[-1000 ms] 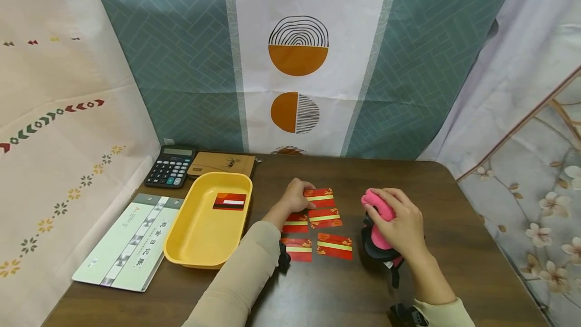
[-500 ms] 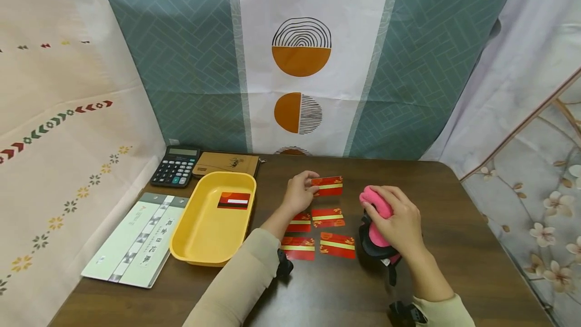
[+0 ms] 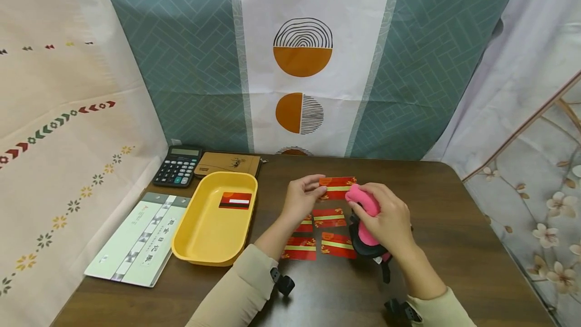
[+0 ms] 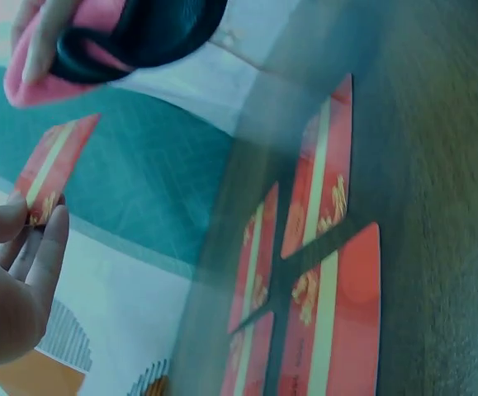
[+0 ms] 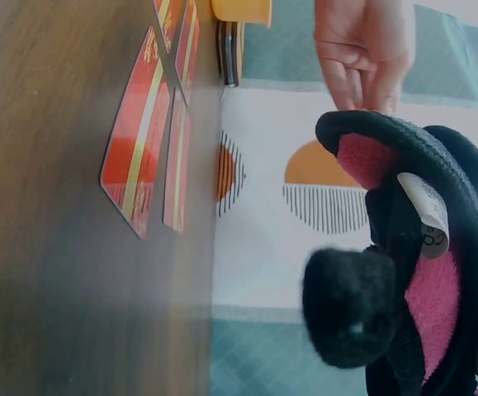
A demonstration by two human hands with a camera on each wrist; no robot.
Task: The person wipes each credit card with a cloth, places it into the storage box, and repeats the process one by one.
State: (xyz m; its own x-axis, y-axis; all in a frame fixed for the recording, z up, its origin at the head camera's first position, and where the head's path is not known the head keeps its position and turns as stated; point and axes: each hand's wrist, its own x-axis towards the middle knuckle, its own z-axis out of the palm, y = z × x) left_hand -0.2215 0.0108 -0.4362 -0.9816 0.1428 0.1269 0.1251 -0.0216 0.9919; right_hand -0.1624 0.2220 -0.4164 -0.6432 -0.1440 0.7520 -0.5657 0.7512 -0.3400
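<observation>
My left hand point(image 3: 301, 198) pinches a red card point(image 3: 336, 183) with a yellow stripe by its left edge, raised above the table. In the left wrist view the thumb and fingers grip one end of that card point(image 4: 59, 161). My right hand point(image 3: 388, 218) grips a soft pink-and-black plush thing point(image 3: 366, 201), close to the raised card's right end; its exact kind I cannot tell. A white label point(image 5: 424, 210) and a black fuzzy ball point(image 5: 348, 305) show on it in the right wrist view. Several matching cards point(image 3: 330, 218) lie in rows below, partly covered by the left wrist.
A yellow tray point(image 3: 206, 238) with one red-and-black card point(image 3: 235, 200) inside stands to the left. Beyond it are a calculator point(image 3: 177, 166) and a brown notebook point(image 3: 227, 163). A pale green account book point(image 3: 140, 238) lies at the far left. Fabric hangs behind the table.
The left hand has lifted the card off the table from the back of the rows and moved it right. The right hand has brought the plush thing left, toward the card.
</observation>
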